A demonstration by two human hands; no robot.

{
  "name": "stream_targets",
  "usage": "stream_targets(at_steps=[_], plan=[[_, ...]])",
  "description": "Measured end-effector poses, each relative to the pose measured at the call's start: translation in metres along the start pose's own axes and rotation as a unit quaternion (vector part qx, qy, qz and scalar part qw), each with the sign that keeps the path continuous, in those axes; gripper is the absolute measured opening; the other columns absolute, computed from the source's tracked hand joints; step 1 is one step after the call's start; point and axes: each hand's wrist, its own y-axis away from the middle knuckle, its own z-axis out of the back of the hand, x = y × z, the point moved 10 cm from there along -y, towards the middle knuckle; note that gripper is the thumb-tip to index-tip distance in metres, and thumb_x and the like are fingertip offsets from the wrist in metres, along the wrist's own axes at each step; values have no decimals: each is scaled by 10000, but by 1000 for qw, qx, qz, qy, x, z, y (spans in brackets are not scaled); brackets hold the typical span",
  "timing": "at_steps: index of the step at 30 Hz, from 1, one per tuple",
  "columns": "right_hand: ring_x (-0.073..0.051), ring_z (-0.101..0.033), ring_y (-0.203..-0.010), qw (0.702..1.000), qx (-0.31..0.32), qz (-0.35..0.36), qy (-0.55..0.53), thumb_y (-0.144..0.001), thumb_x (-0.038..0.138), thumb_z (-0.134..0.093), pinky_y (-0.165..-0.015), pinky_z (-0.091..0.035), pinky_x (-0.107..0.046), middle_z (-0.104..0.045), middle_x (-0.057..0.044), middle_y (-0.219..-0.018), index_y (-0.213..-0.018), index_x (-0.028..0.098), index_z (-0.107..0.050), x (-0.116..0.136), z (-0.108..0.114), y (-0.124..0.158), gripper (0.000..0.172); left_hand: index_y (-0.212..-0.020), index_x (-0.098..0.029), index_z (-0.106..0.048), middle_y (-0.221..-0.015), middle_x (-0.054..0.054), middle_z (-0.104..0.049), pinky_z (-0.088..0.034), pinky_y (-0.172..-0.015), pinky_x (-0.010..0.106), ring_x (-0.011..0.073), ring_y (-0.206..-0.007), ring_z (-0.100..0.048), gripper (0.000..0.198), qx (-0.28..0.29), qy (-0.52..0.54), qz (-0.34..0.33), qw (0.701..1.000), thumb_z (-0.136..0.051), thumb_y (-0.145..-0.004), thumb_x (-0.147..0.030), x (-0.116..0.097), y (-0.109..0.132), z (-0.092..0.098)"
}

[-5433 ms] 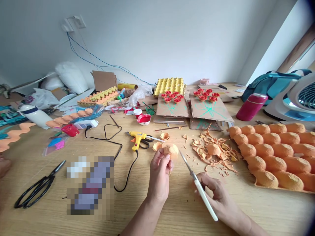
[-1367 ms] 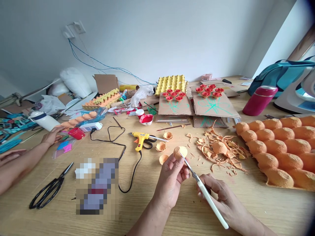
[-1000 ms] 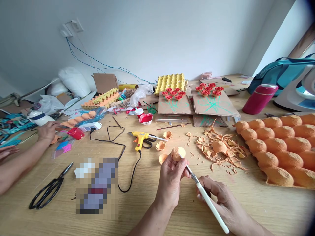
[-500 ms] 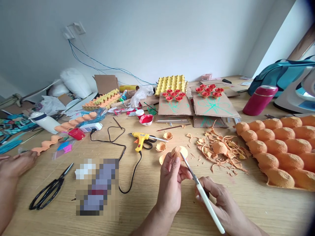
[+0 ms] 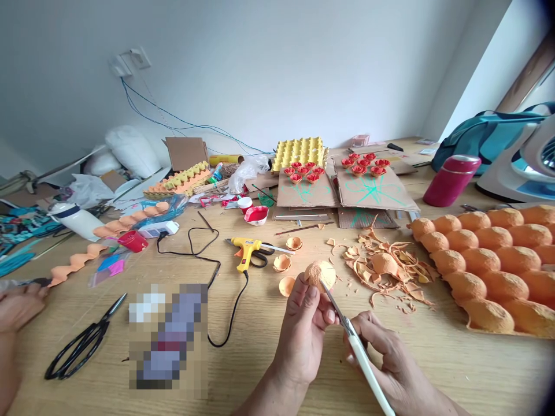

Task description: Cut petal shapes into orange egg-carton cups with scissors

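Note:
My left hand pinches an orange egg carton cup between thumb and fingers, its domed side facing me. White-handled scissors are in my right hand, their blades pointing up and left. The blade tips meet the cup; whether they cut into it I cannot tell. Part of the scissors' handle is hidden by my fingers. Just beyond my left hand lie a plain cut cup and two petal-edged cups, one of them a small flower-shaped cup. Orange scraps are heaped to the right.
An orange egg tray covers the right side. A yellow glue gun with a black cord lies left of the cups. Black scissors rest at front left, near another person's hand. Cardboard sheets with red flowers stand behind.
The cup and the scissor tips have shifted slightly right and down. At the left, the other person's hand has moved further left with the orange carton strip. The camera view has shifted a little.

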Motion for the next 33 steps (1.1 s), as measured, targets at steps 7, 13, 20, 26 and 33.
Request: stream_targets(at_steps=[7, 13, 20, 26, 33], plan=[[-178, -489, -690, 1000, 26, -11, -7, -992, 426, -440, -639, -443, -290, -543, -27, -711, -723, 204, -507, 2, -4, 3, 356, -912, -201, -669, -692, -40, -595, -472, -554, 160, 36, -532, -500, 214, -28, -1, 4, 1000, -785, -796, -338, 0, 0, 5], [-161, -486, -655, 1000, 21, -7, -8, -1000, 409, -420, -602, -436, -267, -528, -12, -684, -720, 209, -468, 5, -3, 2, 347, -939, -205, -672, -700, -39, -591, -469, -554, 146, 28, -534, -498, 225, -33, -6, 0, 999, -785, -797, -339, 0, 0, 5], [-146, -476, -616, 1000, 2, -3, -2, -994, 385, -431, -571, -428, -249, -516, 5, -654, -710, 210, -462, 7, -1, 2, 335, -934, -193, -659, -709, -37, -573, -465, -561, 146, 30, -551, -489, 265, -40, -31, -2, 999, -794, -783, -363, -1, 0, 5], [-148, -479, -623, 1000, 2, -7, 8, -992, 374, -440, -582, -432, -254, -532, -2, -658, -706, 205, -483, 4, -4, 2, 335, -825, -163, -619, -675, -57, -527, -419, -507, 138, 20, -518, -447, 275, -62, -93, -30, 993, -840, -726, -294, -9, -1, 4], [-152, -490, -623, 1000, 1, -11, -1, -982, 393, -476, -578, -431, -253, -539, -2, -650, -704, 207, -510, 9, -2, 3, 336, -805, -155, -623, -654, -60, -527, -433, -506, 153, 27, -511, -450, 272, -68, -111, -50, 990, -840, -713, -292, -15, -1, 2]])
